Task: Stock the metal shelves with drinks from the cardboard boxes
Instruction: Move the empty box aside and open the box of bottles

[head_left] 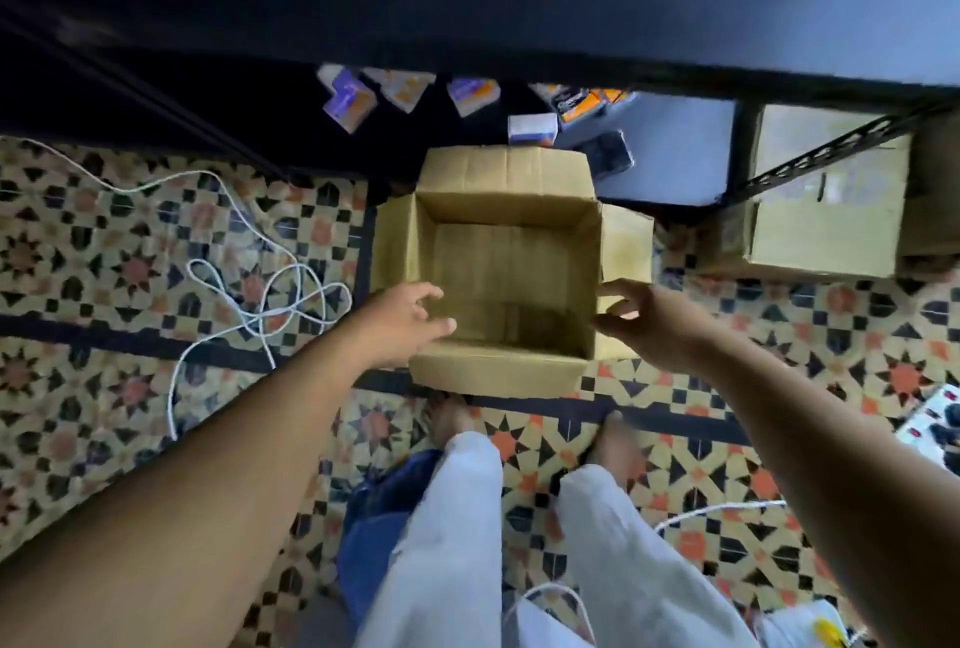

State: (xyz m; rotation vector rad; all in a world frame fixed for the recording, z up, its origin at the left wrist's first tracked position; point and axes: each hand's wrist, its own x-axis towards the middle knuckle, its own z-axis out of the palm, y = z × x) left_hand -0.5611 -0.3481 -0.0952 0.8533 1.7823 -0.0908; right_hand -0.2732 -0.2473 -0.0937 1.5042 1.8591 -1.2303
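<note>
Open brown cardboard box (511,258) on the patterned tile floor (130,258) before the dark metal shelf (571,65), its creased bottom bare and evidently emptied, small purple-and-orange drink cartons (353,99) already shelved; left hand (402,320) and right hand (649,322) loosely spread at its rim, holding nothing; a closed cardboard box (826,211) apparently remains.

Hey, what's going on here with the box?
A person stands over an open box on the tiled floor; it looks empty. The left hand, fingers spread, reaches over its left rim; the right hand curls at its right wall, grip unclear. Small cartons lie on the low shelf beyond.
</note>
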